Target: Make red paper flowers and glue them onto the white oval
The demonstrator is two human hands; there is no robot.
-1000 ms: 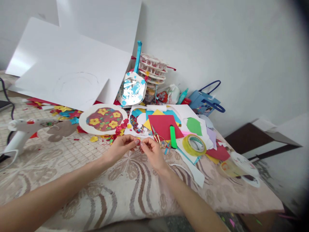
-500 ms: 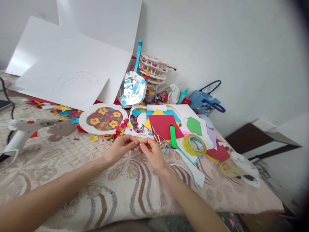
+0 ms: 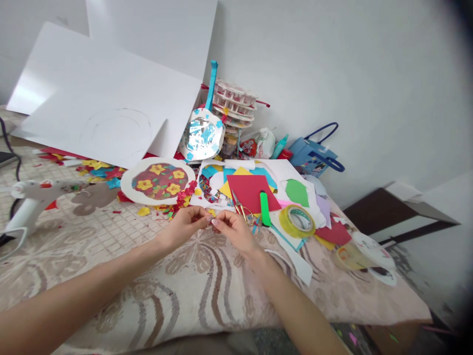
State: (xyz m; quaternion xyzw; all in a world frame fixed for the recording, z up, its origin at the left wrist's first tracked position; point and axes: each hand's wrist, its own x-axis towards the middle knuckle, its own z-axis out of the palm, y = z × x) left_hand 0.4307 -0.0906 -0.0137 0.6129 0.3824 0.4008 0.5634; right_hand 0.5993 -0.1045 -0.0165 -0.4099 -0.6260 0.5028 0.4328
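Low over the table's middle, my left hand and my right hand meet with thumbs and fingertips pinched together. Whatever they hold is very small and hidden by the fingers. A bit of yellow paper shows just behind the fingertips. Gold-handled scissors lie open beyond my right hand, partly on a red paper sheet. Beside them is a green cutter knife. Past my left hand lies a white oval frame whose brown centre bears yellow flowers, with red paper flowers at its edge.
A white glue gun stands at the left. Yellow tape and a clear cup are at the right. White boards, a foil-centred piece with a blue handle and a blue bag line the back.
My right hand has turned slightly, bringing its thumb closer to the left fingertips. A speck of red between the fingers is no longer visible. The objects on the table stay put.
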